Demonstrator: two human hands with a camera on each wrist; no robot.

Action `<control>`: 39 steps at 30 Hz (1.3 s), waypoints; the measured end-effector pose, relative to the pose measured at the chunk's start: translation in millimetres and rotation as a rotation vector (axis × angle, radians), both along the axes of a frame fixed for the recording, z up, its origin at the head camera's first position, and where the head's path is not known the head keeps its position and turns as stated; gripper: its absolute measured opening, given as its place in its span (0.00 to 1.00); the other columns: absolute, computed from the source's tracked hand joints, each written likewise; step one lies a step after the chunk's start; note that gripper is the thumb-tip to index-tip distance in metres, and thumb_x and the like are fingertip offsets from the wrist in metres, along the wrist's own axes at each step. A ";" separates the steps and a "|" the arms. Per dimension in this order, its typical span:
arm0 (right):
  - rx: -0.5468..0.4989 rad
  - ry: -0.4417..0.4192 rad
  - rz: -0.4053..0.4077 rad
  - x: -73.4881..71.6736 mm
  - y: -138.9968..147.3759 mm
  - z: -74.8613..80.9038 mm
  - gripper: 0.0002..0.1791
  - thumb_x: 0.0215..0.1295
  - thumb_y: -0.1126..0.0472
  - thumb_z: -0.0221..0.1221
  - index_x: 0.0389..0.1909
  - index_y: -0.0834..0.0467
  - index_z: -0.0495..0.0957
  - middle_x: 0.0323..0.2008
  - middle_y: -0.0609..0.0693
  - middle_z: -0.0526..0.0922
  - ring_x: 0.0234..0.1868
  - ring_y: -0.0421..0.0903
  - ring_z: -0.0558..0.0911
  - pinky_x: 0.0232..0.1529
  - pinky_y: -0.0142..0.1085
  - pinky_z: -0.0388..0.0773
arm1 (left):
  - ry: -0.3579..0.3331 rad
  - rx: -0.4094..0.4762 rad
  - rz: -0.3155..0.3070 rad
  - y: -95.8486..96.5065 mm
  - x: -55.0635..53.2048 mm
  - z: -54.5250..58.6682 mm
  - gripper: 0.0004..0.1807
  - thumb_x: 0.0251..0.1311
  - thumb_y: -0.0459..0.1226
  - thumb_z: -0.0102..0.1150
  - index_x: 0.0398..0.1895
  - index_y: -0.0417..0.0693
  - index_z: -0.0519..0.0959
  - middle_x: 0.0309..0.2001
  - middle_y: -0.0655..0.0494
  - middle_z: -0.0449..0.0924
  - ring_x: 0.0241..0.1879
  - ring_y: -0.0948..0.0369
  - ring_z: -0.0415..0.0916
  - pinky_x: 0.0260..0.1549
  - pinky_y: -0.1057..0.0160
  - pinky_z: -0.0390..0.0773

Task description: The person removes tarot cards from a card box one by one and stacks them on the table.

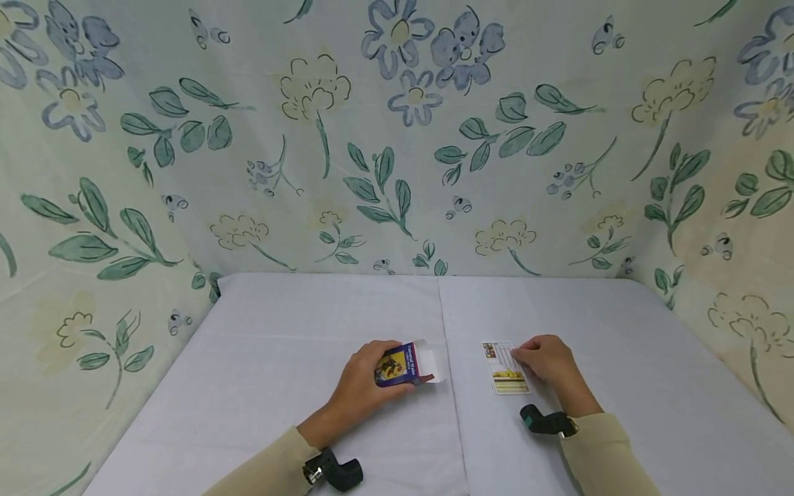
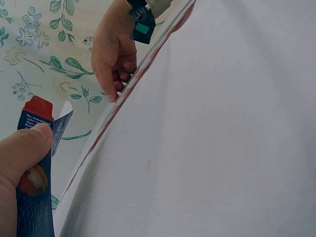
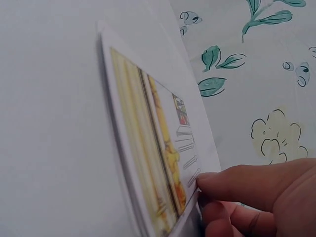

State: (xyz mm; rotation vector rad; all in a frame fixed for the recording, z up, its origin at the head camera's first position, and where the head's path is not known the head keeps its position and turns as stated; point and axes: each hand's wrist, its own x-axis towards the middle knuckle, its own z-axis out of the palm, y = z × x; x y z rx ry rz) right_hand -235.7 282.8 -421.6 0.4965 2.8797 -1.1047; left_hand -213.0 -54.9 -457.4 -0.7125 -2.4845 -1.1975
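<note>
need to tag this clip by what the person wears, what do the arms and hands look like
Both hands are bare: the left hand and the right hand wear no gloves or rings that show. Both arms are in long beige sleeves. Each wrist carries a small black camera mount; the right one shows a teal-green patch in the left wrist view.

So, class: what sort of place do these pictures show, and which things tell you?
Probably a makeshift tabletop recording set, not a lived-in room: a flat table under pale grey cloth, floral fabric sheets hung as backdrop on three sides, and small black cameras strapped to both wrists.
</note>
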 end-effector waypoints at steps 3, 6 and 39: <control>0.000 -0.007 0.001 0.3 0.5 0.9 0.15 0.62 0.59 0.60 0.38 0.69 0.77 0.30 0.60 0.76 0.31 0.51 0.75 0.25 0.33 0.72 | 0.000 -0.001 0.000 0.0 0.2 0.1 0.39 0.44 0.52 0.75 0.61 0.52 0.72 0.55 0.65 0.74 0.49 0.67 0.69 0.47 0.59 0.74; 0.015 -0.030 0.022 1.2 2.1 3.5 0.17 0.62 0.57 0.61 0.39 0.70 0.77 0.29 0.59 0.76 0.30 0.51 0.75 0.26 0.33 0.73 | -0.001 -0.004 0.002 0.0 0.3 0.1 0.39 0.44 0.52 0.75 0.61 0.52 0.72 0.55 0.65 0.74 0.49 0.67 0.69 0.47 0.58 0.74; 0.039 -0.080 0.084 3.3 5.3 10.4 0.19 0.60 0.55 0.63 0.40 0.69 0.78 0.27 0.57 0.75 0.28 0.49 0.74 0.25 0.33 0.72 | -0.015 -0.019 0.004 -0.4 -0.1 0.5 0.40 0.45 0.53 0.75 0.62 0.53 0.72 0.55 0.65 0.74 0.50 0.67 0.69 0.49 0.56 0.72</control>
